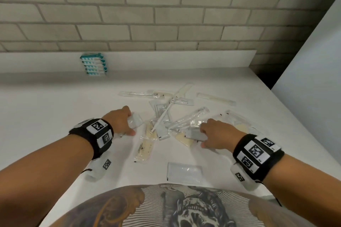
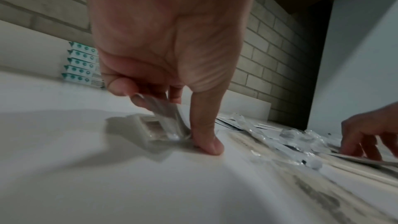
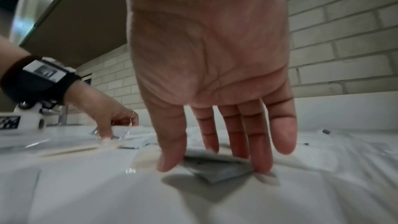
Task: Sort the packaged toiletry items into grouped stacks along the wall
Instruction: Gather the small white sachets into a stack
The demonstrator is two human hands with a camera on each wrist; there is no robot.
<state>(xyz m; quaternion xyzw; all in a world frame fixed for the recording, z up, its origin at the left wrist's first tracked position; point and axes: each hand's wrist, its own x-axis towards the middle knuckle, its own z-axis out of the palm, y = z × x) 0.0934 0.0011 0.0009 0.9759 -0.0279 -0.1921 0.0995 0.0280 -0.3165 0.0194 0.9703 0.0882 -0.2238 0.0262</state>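
A stack of teal-and-white boxes leans against the white upstand at the wall. Mixed clear and white packets lie in a loose pile mid-counter. My left hand is at the pile's left edge. Its fingers curl round a small clear packet, and its thumb tip touches the counter. My right hand is over the pile's right side. It pinches a flat white packet between thumb and fingers, low on the pile.
A white sachet lies alone near the front edge of the white counter. A long cream comb in a sleeve lies at the back right. A brick wall runs behind, and a pale panel stands to the right.
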